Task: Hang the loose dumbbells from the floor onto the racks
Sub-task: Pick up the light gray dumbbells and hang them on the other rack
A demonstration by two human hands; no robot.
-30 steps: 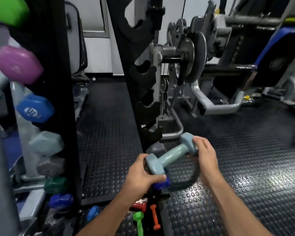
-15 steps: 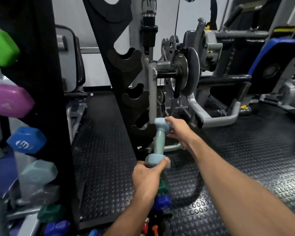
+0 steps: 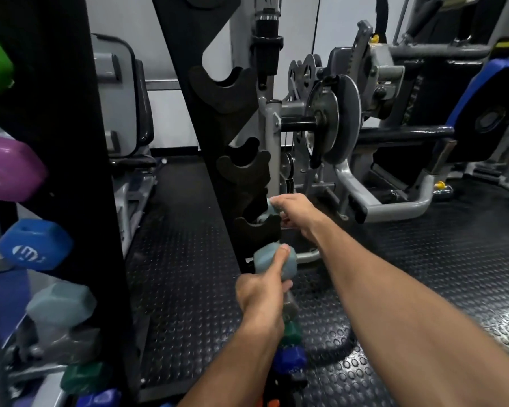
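Observation:
A pale blue-grey dumbbell (image 3: 272,259) lies across a cradle of the black upright rack (image 3: 256,230) in the middle of the view. My left hand (image 3: 262,295) grips its near head, thumb on top. My right hand (image 3: 294,212) holds the far head (image 3: 270,211) just behind the rack's hook. The handle is hidden behind the cradle. Below my left hand, a grey, a green and a blue dumbbell (image 3: 290,358) hang on lower cradles of the same rack.
A second rack at the left carries green, purple (image 3: 11,168), blue (image 3: 34,245), pale blue-grey (image 3: 61,304) and darker dumbbells. Two empty cradles (image 3: 244,165) sit higher up the middle rack. A weight machine with a plate (image 3: 332,118) stands behind. Studded black rubber floor (image 3: 182,289) lies all around.
Both hands have carried the pale dumbbell up and forward from waist height and turned it end-on, so it now sits in the rack's cradle.

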